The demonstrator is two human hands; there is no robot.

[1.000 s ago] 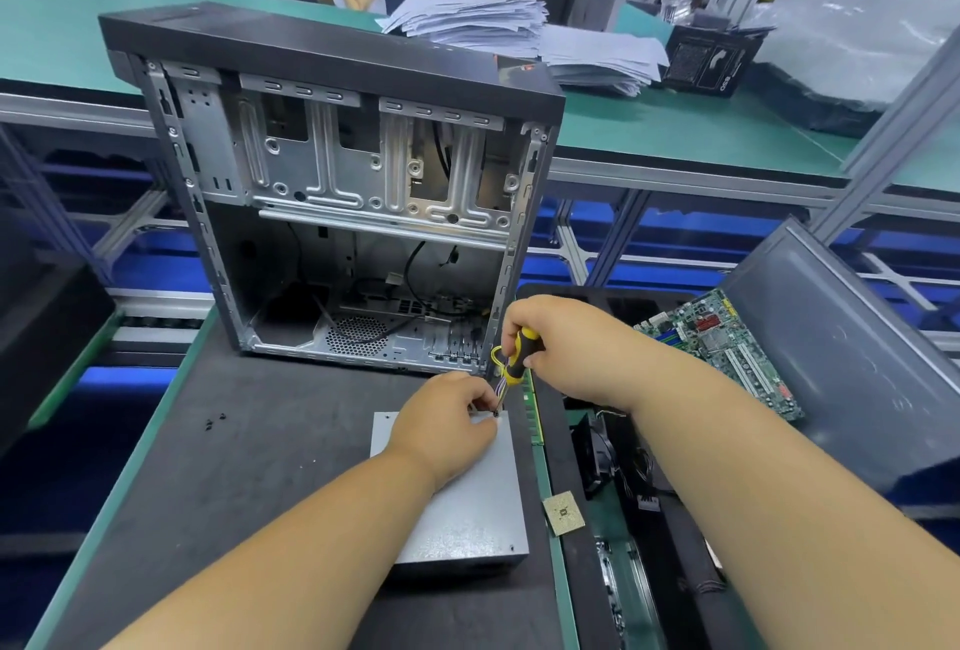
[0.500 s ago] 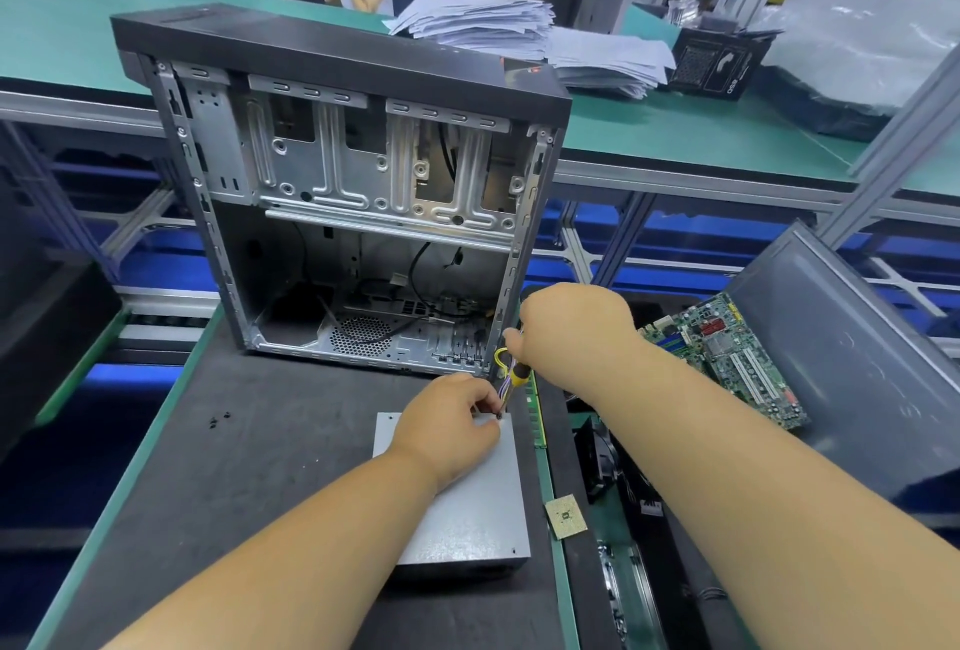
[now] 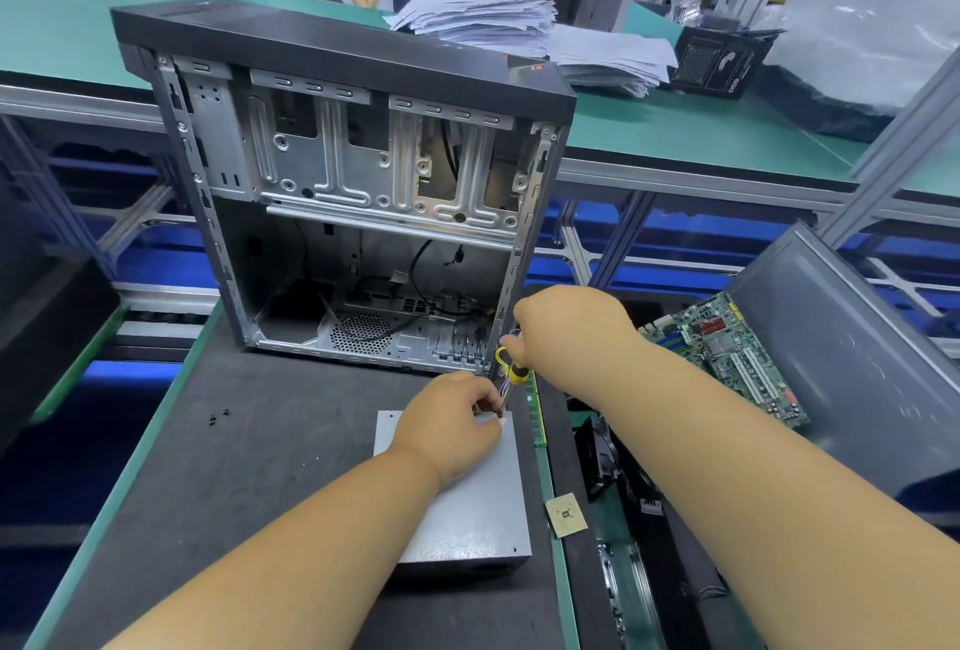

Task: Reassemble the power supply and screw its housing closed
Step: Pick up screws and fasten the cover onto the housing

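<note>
1. Power supply (image 3: 467, 509) lies flat on the mat, long axis 12 to 6 o'clock; its far right corner sits under both hands.
2. Left hand (image 3: 449, 423) rests on the housing, fingers curled at that corner (any screw hidden).
3. Right hand (image 3: 566, 332), at 1 o'clock, grips the screwdriver (image 3: 511, 374), tip down at the corner.

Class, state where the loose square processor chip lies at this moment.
In the head view the processor chip lies flat on the green bench edge, just right of the grey power supply and under the right forearm.

Bare forearms — no sleeves, gloves
</note>
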